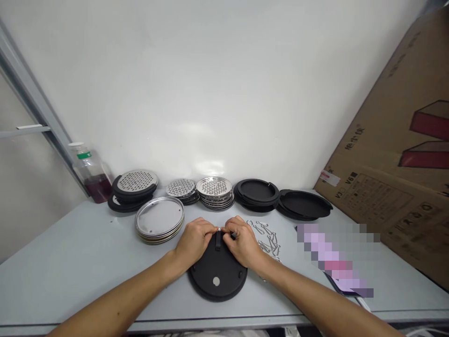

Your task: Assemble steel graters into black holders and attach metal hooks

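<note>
A round black disc (218, 271) lies on the table in front of me, with a white round spot near its lower edge and a short black strap at its upper part. My left hand (195, 239) is closed at the disc's upper left, thumb and finger pinched at a small shiny metal piece (219, 229) above the strap. From the other side my right hand (242, 239) pinches at the same spot, its fingers curled. The fingertips hide most of the metal piece. Several loose metal wire clips (270, 242) lie just right of my right hand.
Metal discs (159, 216) are stacked at left. Behind stand black-rimmed graters (136, 182), perforated plates (214, 188), black rings (257, 193) and a black tray (305, 205). A bottle of dark red liquid (96, 185) stands back left. A blurred phone-like object (345, 284) and cardboard box (396, 187) are at right.
</note>
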Demonstrator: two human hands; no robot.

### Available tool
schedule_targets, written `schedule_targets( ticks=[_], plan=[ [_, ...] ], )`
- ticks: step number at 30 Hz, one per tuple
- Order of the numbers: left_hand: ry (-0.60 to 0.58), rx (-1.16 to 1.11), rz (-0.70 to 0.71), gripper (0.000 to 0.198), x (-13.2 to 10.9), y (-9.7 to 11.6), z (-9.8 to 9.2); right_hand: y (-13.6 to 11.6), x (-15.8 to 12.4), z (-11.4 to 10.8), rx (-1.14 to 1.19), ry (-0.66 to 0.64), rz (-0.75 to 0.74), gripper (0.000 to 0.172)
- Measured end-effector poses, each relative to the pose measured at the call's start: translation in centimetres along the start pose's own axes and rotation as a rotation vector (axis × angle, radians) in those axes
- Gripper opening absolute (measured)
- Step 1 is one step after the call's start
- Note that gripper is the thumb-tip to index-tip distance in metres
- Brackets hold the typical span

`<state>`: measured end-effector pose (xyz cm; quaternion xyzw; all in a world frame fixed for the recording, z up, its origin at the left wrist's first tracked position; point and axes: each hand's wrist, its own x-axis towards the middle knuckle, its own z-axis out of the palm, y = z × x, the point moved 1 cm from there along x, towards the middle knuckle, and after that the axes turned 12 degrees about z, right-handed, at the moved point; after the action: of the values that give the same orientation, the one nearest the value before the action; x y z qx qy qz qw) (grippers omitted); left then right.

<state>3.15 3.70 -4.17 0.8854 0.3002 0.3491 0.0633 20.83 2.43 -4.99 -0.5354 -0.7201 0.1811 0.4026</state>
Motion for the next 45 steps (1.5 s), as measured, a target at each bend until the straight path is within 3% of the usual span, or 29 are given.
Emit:
schedule_targets(
  ticks=[31, 45],
  plan=[
    [0.009, -0.071, -0.035, 0.029, 0.0, 0.4, -0.5, 0.2, -0.2, -0.1, 0.018, 0.057, 0.09, 0.019],
    [0.034, -0.076, -0.066, 0.024, -0.1, 0.3, -0.6, 0.7, 0.9, -0.6, 0.192, 0.023, 0.168, 0.021]
  ],
)
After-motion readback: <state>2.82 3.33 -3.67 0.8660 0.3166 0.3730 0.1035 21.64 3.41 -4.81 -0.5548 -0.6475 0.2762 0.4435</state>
